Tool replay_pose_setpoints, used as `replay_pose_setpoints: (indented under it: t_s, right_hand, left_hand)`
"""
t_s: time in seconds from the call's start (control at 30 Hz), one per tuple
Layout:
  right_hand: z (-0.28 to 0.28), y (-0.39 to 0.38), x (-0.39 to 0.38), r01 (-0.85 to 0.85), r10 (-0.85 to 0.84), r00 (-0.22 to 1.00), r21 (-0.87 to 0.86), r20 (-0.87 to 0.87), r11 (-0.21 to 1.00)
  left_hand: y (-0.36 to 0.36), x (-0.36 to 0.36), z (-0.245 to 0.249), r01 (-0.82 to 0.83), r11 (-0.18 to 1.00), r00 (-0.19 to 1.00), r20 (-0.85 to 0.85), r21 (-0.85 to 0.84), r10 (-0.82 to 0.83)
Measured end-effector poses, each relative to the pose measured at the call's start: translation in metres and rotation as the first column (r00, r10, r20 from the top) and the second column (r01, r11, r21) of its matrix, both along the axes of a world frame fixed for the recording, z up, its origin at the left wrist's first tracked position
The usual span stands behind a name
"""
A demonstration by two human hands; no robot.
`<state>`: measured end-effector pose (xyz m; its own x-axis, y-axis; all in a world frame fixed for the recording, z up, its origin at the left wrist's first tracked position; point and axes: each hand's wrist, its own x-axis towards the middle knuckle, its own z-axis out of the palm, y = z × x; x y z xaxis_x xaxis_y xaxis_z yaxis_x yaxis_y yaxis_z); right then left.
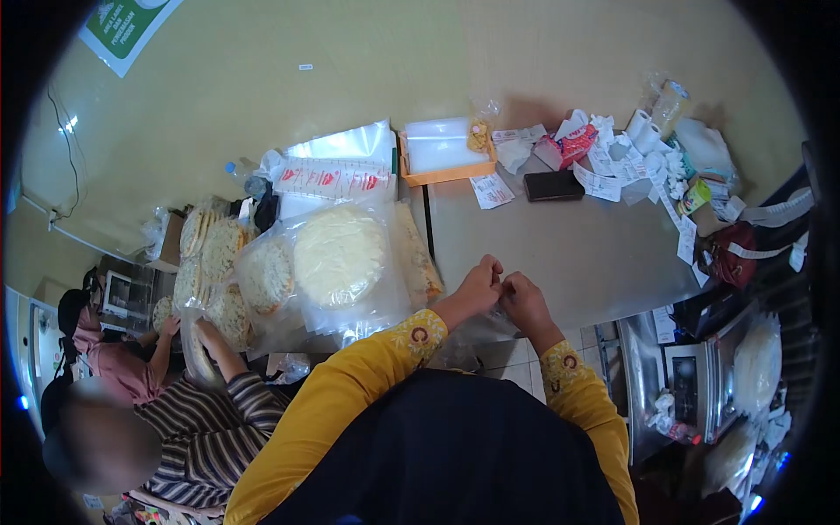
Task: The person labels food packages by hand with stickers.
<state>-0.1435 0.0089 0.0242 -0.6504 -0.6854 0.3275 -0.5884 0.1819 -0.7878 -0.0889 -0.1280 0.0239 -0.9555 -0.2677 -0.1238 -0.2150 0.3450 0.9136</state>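
My left hand (473, 290) and my right hand (527, 305) are close together over the table's front edge, both with fingers pinched. Between and below them hangs thin clear plastic (497, 322), apparently a bag; its shape is hard to make out. Left of my hands lies a large round pale flatbread or pizza base (339, 256) in clear plastic, on top of other clear bags. A smaller bagged round (266, 273) with a speckled top sits beside it. Another bagged round (415, 254) is partly hidden behind the big one.
Stacks of bagged rounds (212, 249) stand at the left, where a co-worker in a striped top (210, 420) handles one; another person (118, 354) is beyond. An orange tray (448, 173), a black phone (553, 185), receipts (598, 185) and tissue pack (569, 147) lie along the back.
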Motion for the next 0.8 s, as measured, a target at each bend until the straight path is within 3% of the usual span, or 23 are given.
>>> replay_pose_setpoints:
  t_s: [0.1, 0.2, 0.3, 0.37, 0.5, 0.67, 0.8]
  right_hand:
    - [-0.003, 0.000, -0.001, 0.023, -0.023, 0.995, 0.001, 0.096, 1.000]
    - [-0.002, 0.001, -0.003, 0.042, -0.039, 0.981, -0.017, 0.189, 0.999]
    - [-0.005, 0.005, -0.008, 0.039, -0.022, 0.962, -0.057, 0.272, 0.998]
    - [-0.012, 0.007, -0.012, 0.021, 0.012, 0.939, -0.092, 0.344, 0.996]
    - [0.006, 0.012, -0.008, 0.003, 0.011, 0.971, -0.059, 0.239, 0.998]
    - [0.016, 0.012, -0.008, -0.056, 0.056, 0.997, 0.002, -0.052, 0.998]
    - [0.018, 0.005, -0.006, -0.058, 0.060, 0.996, 0.030, -0.069, 0.998]
  left_hand:
    - [0.002, 0.002, 0.012, 0.007, 1.000, 1.000, 0.004, -0.016, -0.007]
    - [-0.004, 0.002, -0.003, 0.009, 0.997, 1.000, -0.029, 0.076, -0.007]
    - [-0.007, 0.003, -0.014, -0.039, 0.946, 0.997, -0.048, 0.321, 0.057]
    - [-0.011, 0.003, -0.020, -0.092, 0.885, 0.996, 0.038, 0.456, 0.084]
    - [-0.014, 0.006, -0.004, -0.148, 0.771, 0.984, 0.174, 0.619, 0.049]
    - [-0.011, 0.003, -0.005, -0.192, 0.795, 0.973, 0.216, 0.576, 0.079]
    - [-0.009, -0.002, -0.009, -0.151, 0.911, 0.978, 0.191, 0.383, 0.082]
